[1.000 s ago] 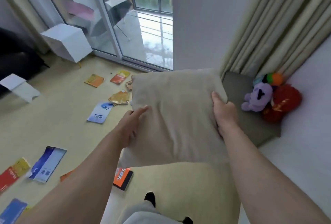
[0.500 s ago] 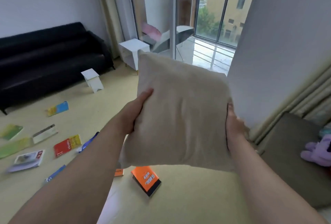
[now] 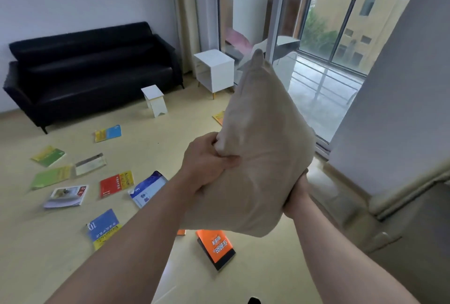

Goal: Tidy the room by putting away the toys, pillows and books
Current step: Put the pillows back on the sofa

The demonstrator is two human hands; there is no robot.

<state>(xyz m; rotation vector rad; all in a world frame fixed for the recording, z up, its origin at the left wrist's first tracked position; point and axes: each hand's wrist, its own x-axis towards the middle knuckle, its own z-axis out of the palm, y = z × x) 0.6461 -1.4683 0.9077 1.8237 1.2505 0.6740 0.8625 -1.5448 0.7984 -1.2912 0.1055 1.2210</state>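
Observation:
I hold a beige pillow (image 3: 258, 157) up in the air in the middle of the view, one corner pointing upward. My left hand (image 3: 207, 160) grips its left edge with the fingers bunched into the fabric. My right hand (image 3: 298, 191) grips the lower right edge, mostly hidden behind the pillow. Several books lie scattered on the floor to the left: a red one (image 3: 117, 183), a blue and white one (image 3: 147, 189), a blue and yellow one (image 3: 103, 228). An orange book (image 3: 215, 247) lies below the pillow.
A black sofa (image 3: 92, 70) stands against the far left wall. A small white stool (image 3: 155, 100) and a white cube side table (image 3: 214, 70) stand beside it. Glass balcony doors (image 3: 316, 36) are behind the pillow. A grey seat cushion (image 3: 401, 235) and curtain fill the right.
The view has swung left, away from the plush toys, toward the sofa. The pillow has turned from flat-on to corner-up, and my left hand has closed tighter on its edge.

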